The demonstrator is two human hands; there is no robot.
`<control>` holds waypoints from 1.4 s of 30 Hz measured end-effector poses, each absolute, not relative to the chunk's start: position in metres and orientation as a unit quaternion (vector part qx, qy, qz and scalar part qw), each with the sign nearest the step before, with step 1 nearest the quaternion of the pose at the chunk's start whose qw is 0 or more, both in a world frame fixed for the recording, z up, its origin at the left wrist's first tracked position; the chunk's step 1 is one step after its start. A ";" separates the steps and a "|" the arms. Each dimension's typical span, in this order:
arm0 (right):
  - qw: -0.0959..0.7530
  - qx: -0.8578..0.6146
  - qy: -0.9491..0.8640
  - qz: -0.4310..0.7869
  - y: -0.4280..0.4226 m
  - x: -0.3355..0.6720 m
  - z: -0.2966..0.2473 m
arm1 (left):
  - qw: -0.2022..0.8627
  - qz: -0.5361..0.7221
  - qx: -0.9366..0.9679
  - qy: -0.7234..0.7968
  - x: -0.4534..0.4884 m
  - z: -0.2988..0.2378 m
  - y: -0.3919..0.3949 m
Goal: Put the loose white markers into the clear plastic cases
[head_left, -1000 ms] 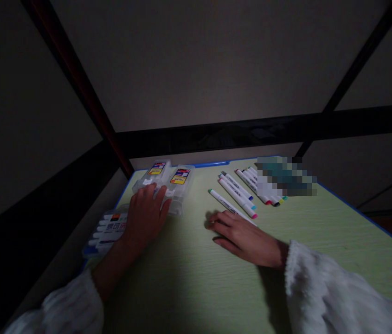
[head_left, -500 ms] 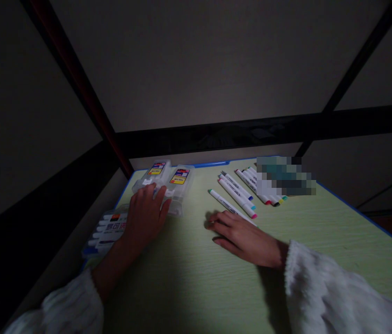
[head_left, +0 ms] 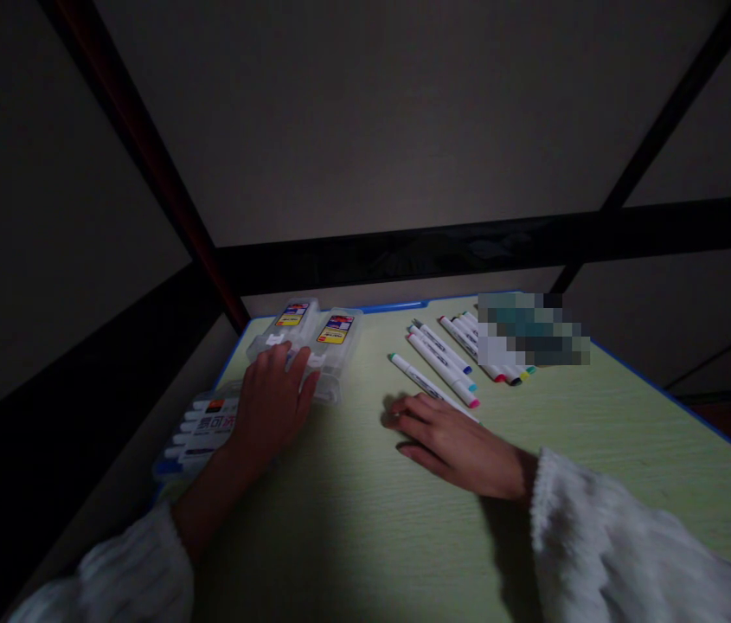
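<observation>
My left hand [head_left: 272, 402] lies with its fingers stretched over the near ends of two clear plastic cases, one on the left [head_left: 294, 327] and one on the right [head_left: 347, 342]. Both cases bear a blue, red and yellow label. Palm down on the table, my right hand [head_left: 452, 443] has its fingers loosely bent and apart, with nothing visible in them. Just beyond it lies a white marker with a green end [head_left: 422, 378], its near end close to the knuckles. Farther back is a small row of white markers [head_left: 439, 368] with blue, cyan and pink ends.
Another clear case [head_left: 206, 424], filled with white markers, sits at the table's left edge. More markers [head_left: 469, 344] with red, black, yellow and green ends lie at the right, beside a pixelated patch. The light green table [head_left: 365, 519] has a blue rim; a wall stands behind it.
</observation>
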State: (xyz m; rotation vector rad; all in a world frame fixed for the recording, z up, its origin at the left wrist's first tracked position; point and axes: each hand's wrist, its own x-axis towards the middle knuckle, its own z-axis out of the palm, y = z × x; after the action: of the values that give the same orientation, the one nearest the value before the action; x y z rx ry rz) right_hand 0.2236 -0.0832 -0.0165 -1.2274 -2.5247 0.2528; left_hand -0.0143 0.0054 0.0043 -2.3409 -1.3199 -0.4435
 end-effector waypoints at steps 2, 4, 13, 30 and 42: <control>0.159 -0.430 -0.885 0.089 -0.083 0.223 -0.016 | 0.202 -0.164 -0.840 -0.477 -0.014 0.004 0.006; 0.157 -0.431 -0.884 0.090 -0.083 0.223 -0.016 | 0.197 -0.167 -0.840 -0.477 -0.014 0.004 0.005; 0.158 -0.426 -0.886 0.090 -0.083 0.224 -0.015 | 0.218 -0.153 -0.839 -0.475 -0.014 0.006 0.004; 0.158 -0.428 -0.886 0.088 -0.084 0.224 -0.016 | 0.212 -0.175 -0.839 -0.471 -0.015 0.001 0.007; 0.171 -0.425 -0.885 0.082 -0.084 0.224 -0.017 | 0.174 -0.189 -0.842 -0.474 -0.014 0.004 0.005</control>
State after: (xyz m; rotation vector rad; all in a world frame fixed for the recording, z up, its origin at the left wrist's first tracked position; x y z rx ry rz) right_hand 0.2244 -0.0836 -0.0173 -1.2068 -2.5135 0.2330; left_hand -0.0138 0.0049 0.0043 -2.3881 -1.3437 -0.5355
